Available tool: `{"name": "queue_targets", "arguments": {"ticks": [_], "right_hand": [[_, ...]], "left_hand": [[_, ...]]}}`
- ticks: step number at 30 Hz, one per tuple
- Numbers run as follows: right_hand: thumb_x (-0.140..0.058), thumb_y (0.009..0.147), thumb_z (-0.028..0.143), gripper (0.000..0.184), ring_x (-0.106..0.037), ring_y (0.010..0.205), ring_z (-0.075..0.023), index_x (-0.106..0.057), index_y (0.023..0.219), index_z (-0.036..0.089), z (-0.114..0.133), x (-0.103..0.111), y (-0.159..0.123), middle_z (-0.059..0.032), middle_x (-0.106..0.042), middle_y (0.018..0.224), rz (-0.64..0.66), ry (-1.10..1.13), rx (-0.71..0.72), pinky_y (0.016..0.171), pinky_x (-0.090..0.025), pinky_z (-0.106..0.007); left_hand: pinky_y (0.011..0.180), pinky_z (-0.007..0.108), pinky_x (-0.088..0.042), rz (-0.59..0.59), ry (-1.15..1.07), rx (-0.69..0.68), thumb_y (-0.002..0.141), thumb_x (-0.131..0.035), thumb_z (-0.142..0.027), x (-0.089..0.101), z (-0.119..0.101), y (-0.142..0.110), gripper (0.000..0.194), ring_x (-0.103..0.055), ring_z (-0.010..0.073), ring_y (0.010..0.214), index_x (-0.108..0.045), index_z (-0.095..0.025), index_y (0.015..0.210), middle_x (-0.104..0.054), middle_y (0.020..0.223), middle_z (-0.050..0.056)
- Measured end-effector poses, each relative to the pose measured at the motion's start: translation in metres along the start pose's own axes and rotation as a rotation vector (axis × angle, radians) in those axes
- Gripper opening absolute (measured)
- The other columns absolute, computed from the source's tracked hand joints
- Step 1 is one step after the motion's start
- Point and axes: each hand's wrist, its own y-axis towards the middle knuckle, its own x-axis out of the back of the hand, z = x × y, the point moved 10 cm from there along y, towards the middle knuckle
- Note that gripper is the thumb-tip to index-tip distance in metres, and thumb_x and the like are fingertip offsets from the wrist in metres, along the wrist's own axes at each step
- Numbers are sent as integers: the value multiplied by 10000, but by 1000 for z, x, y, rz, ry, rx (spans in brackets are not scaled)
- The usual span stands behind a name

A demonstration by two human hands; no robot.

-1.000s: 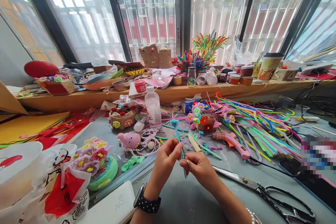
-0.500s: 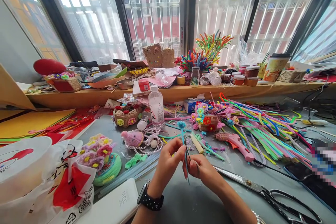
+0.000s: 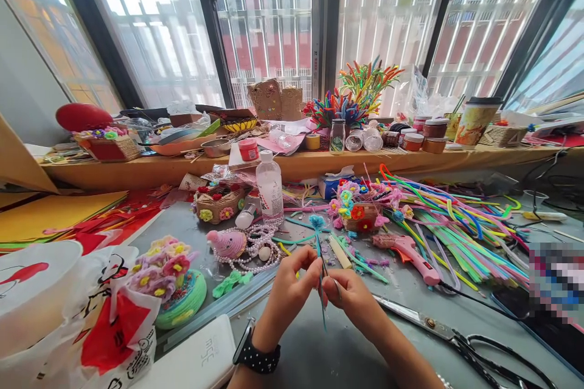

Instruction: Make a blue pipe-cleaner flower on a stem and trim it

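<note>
My left hand point(image 3: 292, 285), with a black dotted watch strap at the wrist, pinches a blue pipe cleaner point(image 3: 316, 222). Its fluffy top stands above my fingers and its thin end hangs below them. My right hand point(image 3: 353, 301) grips small scissors point(image 3: 324, 266), whose dark blades point up along the stem. Whether the blades touch it I cannot tell. Just beyond my hands lie a cream glue stick point(image 3: 340, 253), green and purple pipe cleaner scraps point(image 3: 365, 264) and a string of pearl beads point(image 3: 269, 237).
Large black-handled scissors point(image 3: 429, 321) lie to the right, with a pink glue gun point(image 3: 417, 258) and its cable beyond. Bundled pipe cleaners point(image 3: 465, 243) spread at the back right. On the left are a white power bank point(image 3: 196, 352), a flower ornament point(image 3: 177, 292) and a plastic bottle point(image 3: 270, 188).
The view has shifted slightly. Both hands stay close together, and the blue pipe cleaner remains in my left hand, the small scissors in my right.
</note>
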Motion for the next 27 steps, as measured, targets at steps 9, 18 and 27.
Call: {"name": "queue_targets", "arguments": {"ticks": [9,18,27], "right_hand": [[-349,692,657,563,-270,452,-76,-422,460,148,3,10,-1,48,-277,454,-118,-94,9,439,-198,-211],[-390,688,636,558,-278,440,-75,-415,418,149,1,8,1,45,-297,427,-109,-87,14,436,-208,-211],[-324,677,686,584,-176,443,-60,-448,519,138,-4,-5,-1,56,-224,491,19,58,18,415,-149,-207]], "left_hand": [[518,218,-272,-81,201,-66,785,-371,-269,4,-9,1,242,-328,104,523,-316,-190,563,-320,540,-43],[511,210,-269,-111,239,-89,781,-361,-243,7,-9,-1,229,-329,99,515,-306,-192,565,-317,536,-51],[506,208,-265,-43,283,-97,775,-354,-227,0,-8,-2,234,-330,95,513,-298,-186,551,-320,529,-49]]}}
